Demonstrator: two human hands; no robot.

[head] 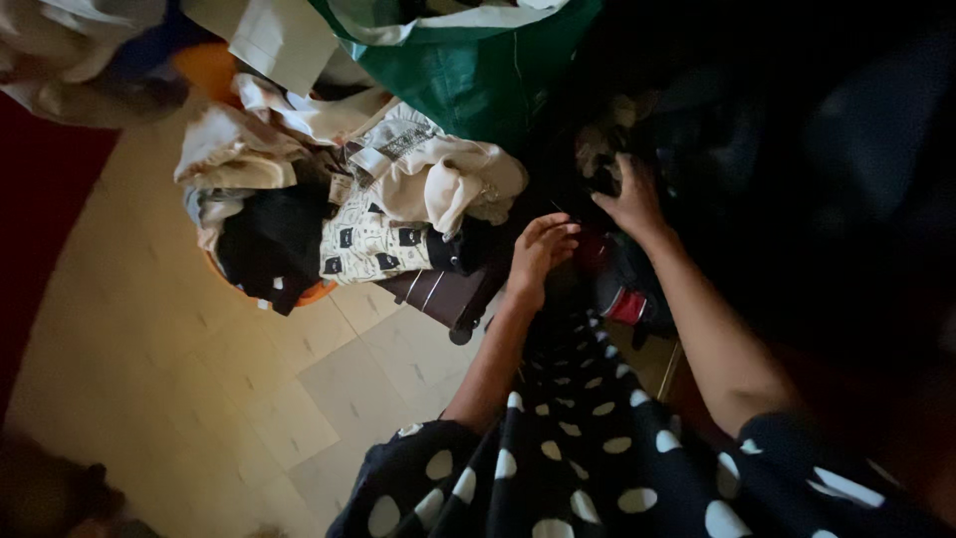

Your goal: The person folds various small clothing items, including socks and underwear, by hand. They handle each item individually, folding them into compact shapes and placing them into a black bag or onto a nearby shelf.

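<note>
Dark crumpled clothing [597, 179] lies under the right hand [629, 199], fingers clamped; left hand [538, 254] fingers curl together beside a green plastic bag [478, 75].

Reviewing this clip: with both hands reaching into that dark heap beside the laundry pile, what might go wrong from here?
1. The right hand and left hand work in a dark heap that is barely lit, so a wrong item may get grabbed.
2. The clothes pile overhangs its orange basket; a nudge might spill garments onto the floor.
</note>
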